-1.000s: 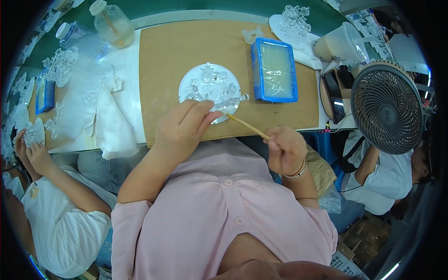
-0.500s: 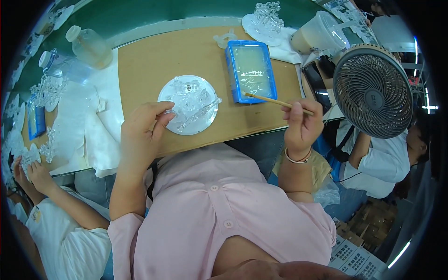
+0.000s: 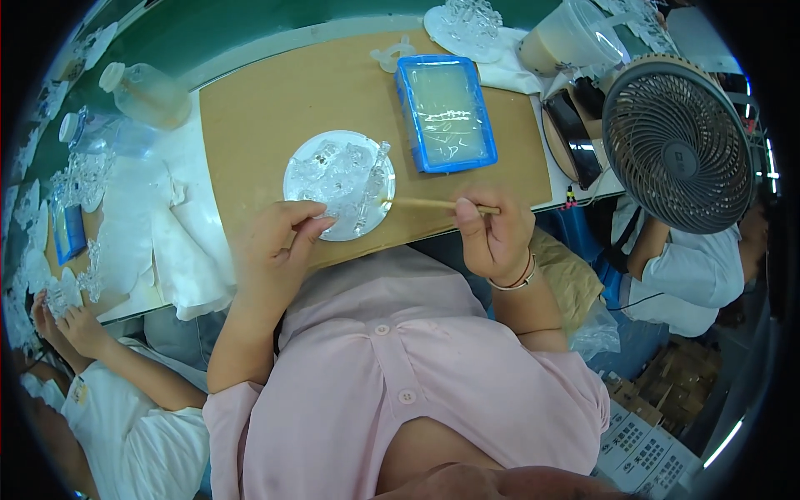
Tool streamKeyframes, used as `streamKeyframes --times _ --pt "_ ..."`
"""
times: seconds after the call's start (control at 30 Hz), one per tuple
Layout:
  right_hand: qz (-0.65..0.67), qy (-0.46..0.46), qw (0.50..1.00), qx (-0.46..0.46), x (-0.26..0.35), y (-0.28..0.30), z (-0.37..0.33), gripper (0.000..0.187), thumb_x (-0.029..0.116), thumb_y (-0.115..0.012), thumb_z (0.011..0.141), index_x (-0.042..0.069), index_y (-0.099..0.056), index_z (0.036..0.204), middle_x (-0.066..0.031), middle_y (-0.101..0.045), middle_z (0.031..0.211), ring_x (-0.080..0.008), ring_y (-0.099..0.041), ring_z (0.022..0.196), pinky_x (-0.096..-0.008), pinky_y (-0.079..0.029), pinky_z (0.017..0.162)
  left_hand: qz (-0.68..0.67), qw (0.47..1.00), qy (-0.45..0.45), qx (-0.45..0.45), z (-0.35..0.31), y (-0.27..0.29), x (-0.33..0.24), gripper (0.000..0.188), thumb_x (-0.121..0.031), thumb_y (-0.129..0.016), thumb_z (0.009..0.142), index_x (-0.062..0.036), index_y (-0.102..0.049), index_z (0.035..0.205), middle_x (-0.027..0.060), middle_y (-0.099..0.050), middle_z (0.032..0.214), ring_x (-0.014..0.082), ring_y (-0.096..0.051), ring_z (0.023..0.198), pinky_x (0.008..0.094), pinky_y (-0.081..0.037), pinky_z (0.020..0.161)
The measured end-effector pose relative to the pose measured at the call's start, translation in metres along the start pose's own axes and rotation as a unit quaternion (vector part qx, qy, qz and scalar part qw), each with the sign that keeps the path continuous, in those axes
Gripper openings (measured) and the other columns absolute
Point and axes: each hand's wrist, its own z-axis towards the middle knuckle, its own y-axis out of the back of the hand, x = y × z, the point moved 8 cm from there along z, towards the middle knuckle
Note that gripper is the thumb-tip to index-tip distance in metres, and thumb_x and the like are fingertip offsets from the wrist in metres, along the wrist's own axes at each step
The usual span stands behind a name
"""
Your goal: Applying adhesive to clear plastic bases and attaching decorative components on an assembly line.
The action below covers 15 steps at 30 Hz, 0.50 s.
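A round white plate [image 3: 377, 227] lies on the brown board, bearing several clear plastic pieces [image 3: 337, 171]. One long, narrow clear piece [image 3: 372, 187] rests along the plate's right side. My left hand [image 3: 279, 246] is at the plate's lower left edge, thumb and forefinger pinched together over it; whatever is between the fingertips is too small or clear to make out. Between the fingers of my right hand [image 3: 498, 232] is a thin wooden stick [image 3: 429, 203], pointing left. Its blurred tip reaches the plate's right rim, beside the long piece.
Beyond my right hand sits a blue-rimmed box [image 3: 446, 112] with a pale, scratched surface. A grey fan [image 3: 679, 154] and translucent bucket [image 3: 567, 42] stand at right. Bottles [image 3: 150, 96] and white cloth [image 3: 187, 250] are at left. A co-worker's hands [image 3: 79, 329] hold clear parts at far left.
My right hand has brought the stick left from the blue box to the plate's edge. The long clear piece has turned more upright. My left hand stays by the plate's rim.
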Motion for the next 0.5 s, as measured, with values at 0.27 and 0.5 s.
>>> streamKeyframes --times 0.27,0.5 --pt "-0.008 0.03 0.999 -0.033 -0.011 -0.001 0.014 0.007 0.003 -0.055 0.091 0.0 -0.051 0.094 -0.0088 -0.063 0.073 -0.0114 -0.057 0.058 -0.0223 -0.045 0.054 -0.012 1.0 0.011 0.005 0.004 -0.004 -0.003 0.014 -0.003 -0.075 0.075 -0.0017 -0.067 0.085 0.0075 -0.067 0.079 0.0141 -0.063 0.068 0.0241 -0.05 0.064" --pt "-0.001 -0.01 1.0 -0.012 -0.012 0.005 0.011 0.006 0.003 -0.054 0.091 -0.001 -0.052 0.094 -0.0083 -0.062 0.072 -0.0112 -0.057 0.058 -0.0232 -0.045 0.054 -0.002 1.0 0.008 0.003 0.005 -0.005 -0.004 0.013 -0.004 -0.076 0.075 -0.0017 -0.067 0.085 0.0075 -0.067 0.079 0.0137 -0.063 0.067 0.0238 -0.05 0.063"
